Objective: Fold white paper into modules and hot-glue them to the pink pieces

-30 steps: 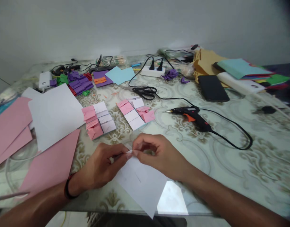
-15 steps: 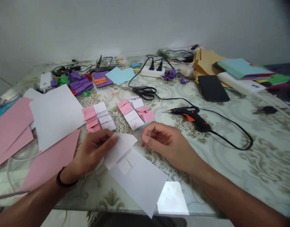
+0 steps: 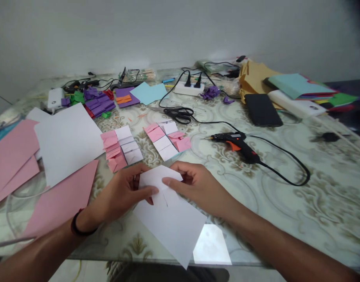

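A partly folded sheet of white paper (image 3: pixel 171 223) lies slanted near the table's front edge, its upper end lifted between both hands. My left hand (image 3: pixel 127 192) pinches the left side of that end, thumb on top. My right hand (image 3: pixel 194 178) grips the right side, its thumb pressing on the paper and its fingers behind. A short dark line shows on the paper below the thumbs. Just beyond the hands are two squares of folded paper, a left pink-and-white piece (image 3: pixel 121 147) and a right pink-and-white piece (image 3: pixel 167 140).
A black glue gun (image 3: pixel 235 145) with its cord lies to the right. Black scissors (image 3: pixel 178 114) and a white power strip (image 3: pixel 188 89) are farther back. White sheets (image 3: pixel 71 145) and pink sheets (image 3: pixel 65 199) spread over the left. A black phone (image 3: pixel 262 109) lies at the right.
My right hand has moved left and taken hold of the paper's folded end. The fold now lies closer over the sheet, and the left thumb has shifted lower onto it.
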Motion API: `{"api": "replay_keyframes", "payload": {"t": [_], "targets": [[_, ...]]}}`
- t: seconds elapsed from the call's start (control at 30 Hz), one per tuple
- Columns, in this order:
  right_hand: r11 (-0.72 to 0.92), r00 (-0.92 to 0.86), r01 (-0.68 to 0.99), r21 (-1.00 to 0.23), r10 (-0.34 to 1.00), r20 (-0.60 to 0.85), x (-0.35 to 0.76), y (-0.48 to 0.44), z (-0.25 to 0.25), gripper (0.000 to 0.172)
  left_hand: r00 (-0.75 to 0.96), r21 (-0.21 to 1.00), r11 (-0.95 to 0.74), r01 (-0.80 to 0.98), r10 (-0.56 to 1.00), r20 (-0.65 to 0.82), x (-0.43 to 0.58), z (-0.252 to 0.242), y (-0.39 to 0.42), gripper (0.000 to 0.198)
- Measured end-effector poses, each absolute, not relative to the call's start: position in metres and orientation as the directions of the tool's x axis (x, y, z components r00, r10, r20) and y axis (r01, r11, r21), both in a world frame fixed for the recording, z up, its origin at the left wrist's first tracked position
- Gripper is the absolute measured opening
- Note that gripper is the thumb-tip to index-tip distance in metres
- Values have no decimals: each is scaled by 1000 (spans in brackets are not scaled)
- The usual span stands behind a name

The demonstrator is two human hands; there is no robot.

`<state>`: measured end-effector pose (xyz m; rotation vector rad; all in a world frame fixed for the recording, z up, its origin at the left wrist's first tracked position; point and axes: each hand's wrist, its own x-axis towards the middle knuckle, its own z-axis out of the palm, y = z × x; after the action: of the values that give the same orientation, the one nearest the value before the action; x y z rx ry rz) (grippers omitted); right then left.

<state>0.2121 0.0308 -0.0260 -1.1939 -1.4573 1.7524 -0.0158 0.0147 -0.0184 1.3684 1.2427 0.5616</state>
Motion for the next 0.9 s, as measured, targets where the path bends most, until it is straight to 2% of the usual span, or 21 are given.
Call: {"api": "replay_keyframes", "payload": {"t": [0.13,0.3,0.47,0.53,0.73,0.9], "targets": [[-219,-421,113,-969,873,-246,212,31,-28,26,320,930,173,323,905,-279,-18,-15,16,25],[-179,-372,126,-976,903,-214,213,31,-28,23,397,921,193,338,858,-325,-16,-10,16,24],[21,-440,264,-964,892,-101,210,27,-23,7,382,901,16,433,903,-199,-13,-11,13,24],[92,-434,264,-960,900,-33,209,26,-21,5,374,900,-29,436,915,-152,-14,-12,12,21],[330,-375,107,-938,887,269,211,23,-14,26,417,933,-205,295,906,67,-22,-12,6,12],[361,-386,31,-932,865,322,212,21,-9,29,423,983,-75,167,906,-3,-22,-7,-1,8]]}}
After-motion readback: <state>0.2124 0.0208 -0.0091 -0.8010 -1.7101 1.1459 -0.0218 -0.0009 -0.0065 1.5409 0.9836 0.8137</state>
